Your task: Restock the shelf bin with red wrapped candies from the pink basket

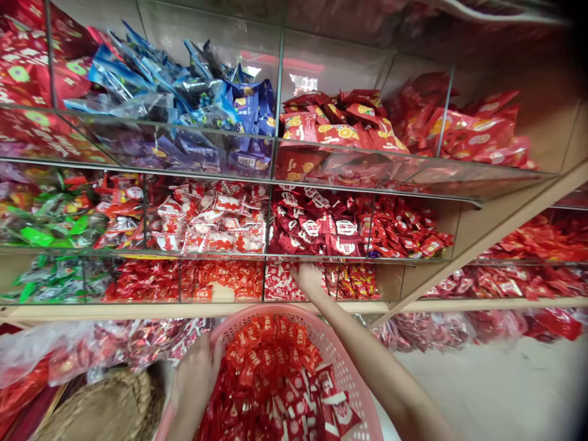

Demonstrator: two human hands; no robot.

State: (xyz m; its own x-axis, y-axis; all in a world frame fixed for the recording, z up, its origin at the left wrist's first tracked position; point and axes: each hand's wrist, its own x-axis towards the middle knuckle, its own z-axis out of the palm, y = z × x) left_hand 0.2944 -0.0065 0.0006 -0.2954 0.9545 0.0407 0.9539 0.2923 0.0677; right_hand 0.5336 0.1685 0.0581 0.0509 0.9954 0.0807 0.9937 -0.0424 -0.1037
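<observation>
The basket (353, 392) sits at 6 o'clock with sweets (271, 361) in it. The shelves (427, 304) stand behind it, at 12 o'clock. A straw basket (105, 410) lies left, at 8 o'clock.

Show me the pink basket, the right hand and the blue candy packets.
pink basket (342, 367): head view, on its perforated right wall.
right hand (309, 278): head view, on the back of the hand.
blue candy packets (250, 101): head view, on a top packet.

Two bare, unsleeved forearms (367, 361)
</observation>
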